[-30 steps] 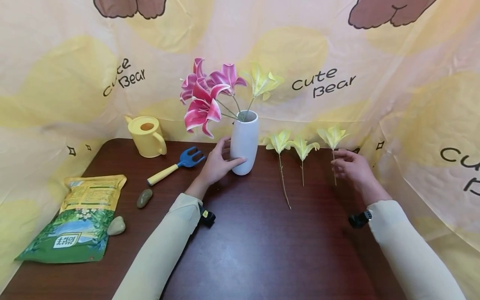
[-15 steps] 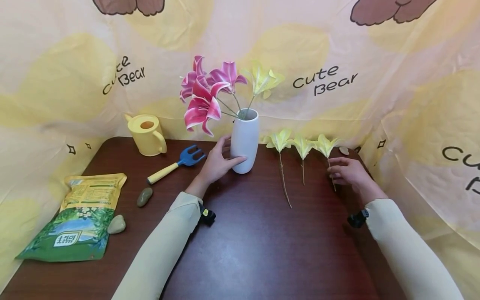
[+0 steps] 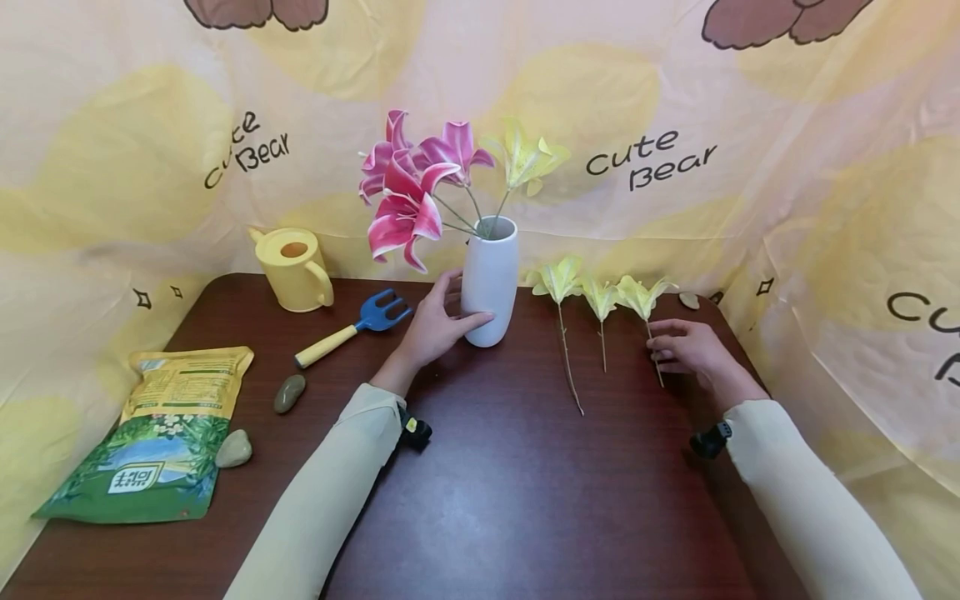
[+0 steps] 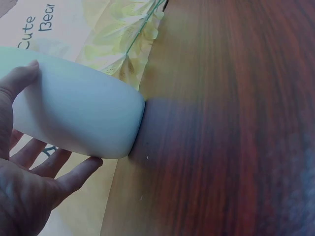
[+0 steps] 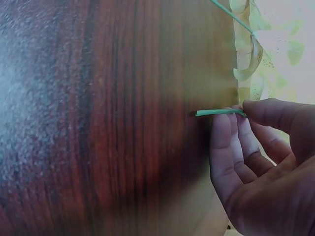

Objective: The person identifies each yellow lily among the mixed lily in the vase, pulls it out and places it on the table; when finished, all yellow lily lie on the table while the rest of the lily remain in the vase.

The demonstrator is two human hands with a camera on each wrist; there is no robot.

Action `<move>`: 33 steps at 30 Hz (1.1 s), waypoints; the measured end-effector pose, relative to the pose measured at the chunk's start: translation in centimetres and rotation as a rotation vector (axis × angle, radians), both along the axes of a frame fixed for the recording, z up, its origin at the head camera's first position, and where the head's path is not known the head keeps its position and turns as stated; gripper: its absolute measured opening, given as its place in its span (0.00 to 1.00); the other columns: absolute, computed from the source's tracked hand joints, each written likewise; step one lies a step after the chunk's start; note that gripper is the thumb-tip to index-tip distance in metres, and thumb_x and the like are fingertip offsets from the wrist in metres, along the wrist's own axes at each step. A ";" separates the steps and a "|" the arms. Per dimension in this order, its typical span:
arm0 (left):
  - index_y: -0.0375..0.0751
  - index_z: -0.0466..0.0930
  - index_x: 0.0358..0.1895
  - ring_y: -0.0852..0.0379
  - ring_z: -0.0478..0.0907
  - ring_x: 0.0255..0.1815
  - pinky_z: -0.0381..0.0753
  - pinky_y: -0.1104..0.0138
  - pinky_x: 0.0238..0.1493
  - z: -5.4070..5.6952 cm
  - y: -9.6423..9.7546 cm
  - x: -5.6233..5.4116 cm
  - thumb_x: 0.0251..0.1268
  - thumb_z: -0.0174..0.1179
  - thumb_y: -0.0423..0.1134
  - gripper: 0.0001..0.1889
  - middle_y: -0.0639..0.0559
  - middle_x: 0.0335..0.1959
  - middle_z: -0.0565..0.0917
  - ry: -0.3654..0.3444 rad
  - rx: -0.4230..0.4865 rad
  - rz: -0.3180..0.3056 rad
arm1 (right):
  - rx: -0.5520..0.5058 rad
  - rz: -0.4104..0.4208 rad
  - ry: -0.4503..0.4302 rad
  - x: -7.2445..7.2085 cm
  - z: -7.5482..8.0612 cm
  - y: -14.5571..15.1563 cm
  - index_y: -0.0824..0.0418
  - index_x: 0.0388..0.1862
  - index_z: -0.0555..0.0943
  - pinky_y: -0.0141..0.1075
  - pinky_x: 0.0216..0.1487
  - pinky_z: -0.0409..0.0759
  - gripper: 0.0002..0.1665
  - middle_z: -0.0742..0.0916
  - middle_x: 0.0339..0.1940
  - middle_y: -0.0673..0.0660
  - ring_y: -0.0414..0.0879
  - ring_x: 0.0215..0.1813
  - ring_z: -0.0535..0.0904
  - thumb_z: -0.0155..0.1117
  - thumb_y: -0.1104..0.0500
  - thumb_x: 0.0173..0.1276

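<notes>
Near the back of the table stands an upright white vase (image 3: pixel 491 283), bearing several pink lilies (image 3: pixel 406 218) and a yellow lily (image 3: pixel 525 158). My left hand (image 3: pixel 435 327) holds its left side, thumb across the front and fingers around behind. The left wrist view shows the vase (image 4: pixel 83 108) between thumb and fingers. At the right, my right hand (image 3: pixel 697 350) pinches the stem of another yellow lily (image 3: pixel 639 297) between thumb and fingers. Its green stem end (image 5: pixel 211 112) pokes out of the fingers in the right wrist view. Two more yellow lilies, left (image 3: pixel 558 282) and right (image 3: pixel 600 298), lie between the hands.
Left of the vase are a blue hand fork (image 3: pixel 352 329) with a yellow handle and a yellow watering can (image 3: pixel 292 271). A dark stone (image 3: pixel 289 393), a pale stone (image 3: pixel 234 449) and a printed bag (image 3: pixel 161 442) lie further left. Another small stone (image 3: pixel 688 301) sits back right.
My right hand has moved slightly left and toward me with the yellow lily, bringing it closer to the other two. A stone behind it has come into view. My left hand stays on the vase.
</notes>
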State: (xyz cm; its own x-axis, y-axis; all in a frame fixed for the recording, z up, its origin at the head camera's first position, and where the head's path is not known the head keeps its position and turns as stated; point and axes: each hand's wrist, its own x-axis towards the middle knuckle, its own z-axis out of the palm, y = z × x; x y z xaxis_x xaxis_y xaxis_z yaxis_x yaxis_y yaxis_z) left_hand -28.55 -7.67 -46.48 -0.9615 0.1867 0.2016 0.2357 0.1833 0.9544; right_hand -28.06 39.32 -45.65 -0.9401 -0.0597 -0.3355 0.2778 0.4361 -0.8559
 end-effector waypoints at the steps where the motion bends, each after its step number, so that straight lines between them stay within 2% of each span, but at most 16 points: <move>1: 0.55 0.66 0.84 0.41 0.80 0.77 0.88 0.41 0.71 0.0 0.0 0.0 0.70 0.81 0.48 0.44 0.44 0.77 0.78 0.001 0.001 0.000 | 0.002 0.003 0.001 0.1 0.0 0.0 0.73 0.84 0.65 0.34 0.45 0.94 0.33 0.93 0.37 0.38 0.35 0.39 0.89 0.59 0.62 0.88; 8: 0.55 0.66 0.84 0.41 0.80 0.78 0.87 0.41 0.72 0.0 0.0 -0.1 0.70 0.81 0.47 0.44 0.44 0.78 0.78 0.006 0.008 -0.004 | 0.020 -0.006 0.009 0.5 0.3 0.0 0.76 0.83 0.67 0.34 0.45 0.94 0.33 0.93 0.37 0.39 0.34 0.39 0.89 0.60 0.61 0.88; 11: 0.56 0.66 0.84 0.41 0.80 0.78 0.87 0.41 0.72 0.0 0.0 0.0 0.70 0.81 0.48 0.44 0.45 0.78 0.78 0.003 0.006 -0.001 | 0.040 -0.023 0.019 0.7 1.0 -0.4 0.76 0.82 0.67 0.34 0.45 0.94 0.33 0.93 0.36 0.38 0.34 0.38 0.89 0.60 0.61 0.87; 15: 0.56 0.67 0.84 0.41 0.79 0.78 0.86 0.40 0.74 -0.1 0.0 0.0 0.69 0.81 0.49 0.45 0.46 0.78 0.77 0.002 0.009 0.001 | 0.066 -0.032 0.066 1.2 3.8 -2.0 0.79 0.81 0.68 0.35 0.46 0.94 0.33 0.92 0.35 0.37 0.33 0.38 0.89 0.61 0.62 0.86; 19: 0.56 0.68 0.85 0.40 0.80 0.78 0.85 0.40 0.74 0.0 -0.1 0.1 0.69 0.81 0.50 0.44 0.46 0.78 0.78 0.018 0.000 0.010 | 0.106 -0.011 0.162 0.5 6.1 -4.4 0.77 0.80 0.71 0.31 0.47 0.93 0.32 0.88 0.34 0.30 0.30 0.39 0.87 0.63 0.60 0.86; 23: 0.58 0.69 0.85 0.42 0.81 0.77 0.85 0.41 0.74 0.0 -0.3 0.1 0.70 0.81 0.52 0.43 0.47 0.78 0.78 0.018 -0.027 0.022 | 0.117 0.030 0.244 -0.6 8.3 -7.6 0.71 0.78 0.76 0.29 0.48 0.91 0.31 0.86 0.39 0.28 0.28 0.42 0.86 0.65 0.55 0.86; 27: 0.57 0.69 0.84 0.42 0.80 0.78 0.87 0.42 0.73 -0.1 -0.4 -0.2 0.70 0.81 0.52 0.43 0.47 0.79 0.78 0.001 -0.032 0.029 | 0.045 0.067 0.285 -0.8 11.2 -11.9 0.68 0.75 0.79 0.29 0.51 0.91 0.30 0.90 0.44 0.33 0.30 0.46 0.88 0.68 0.51 0.85; 30: 0.55 0.68 0.84 0.42 0.78 0.79 0.87 0.42 0.73 0.1 -0.3 -0.2 0.70 0.80 0.51 0.43 0.46 0.79 0.78 -0.017 -0.020 0.026 | -0.065 0.059 0.304 -0.9 12.9 -15.1 0.67 0.73 0.82 0.31 0.55 0.92 0.28 0.91 0.50 0.41 0.35 0.50 0.90 0.69 0.52 0.84; 33: 0.54 0.67 0.84 0.42 0.77 0.80 0.86 0.42 0.74 0.3 -0.1 -0.1 0.71 0.80 0.50 0.44 0.45 0.79 0.77 -0.034 -0.017 0.025 | -0.201 0.027 0.311 -1.4 13.9 -17.8 0.65 0.68 0.85 0.32 0.57 0.92 0.23 0.91 0.54 0.47 0.40 0.52 0.90 0.71 0.54 0.83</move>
State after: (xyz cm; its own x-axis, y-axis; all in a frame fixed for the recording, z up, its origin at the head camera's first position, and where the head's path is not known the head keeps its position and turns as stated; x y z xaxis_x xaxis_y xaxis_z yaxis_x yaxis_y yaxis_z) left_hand -28.63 -7.80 -46.21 -0.9721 0.1660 0.1658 0.1985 0.2052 0.9584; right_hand -29.50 21.52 -31.78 -0.9925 -0.1213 -0.0128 -0.0186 0.2545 -0.9669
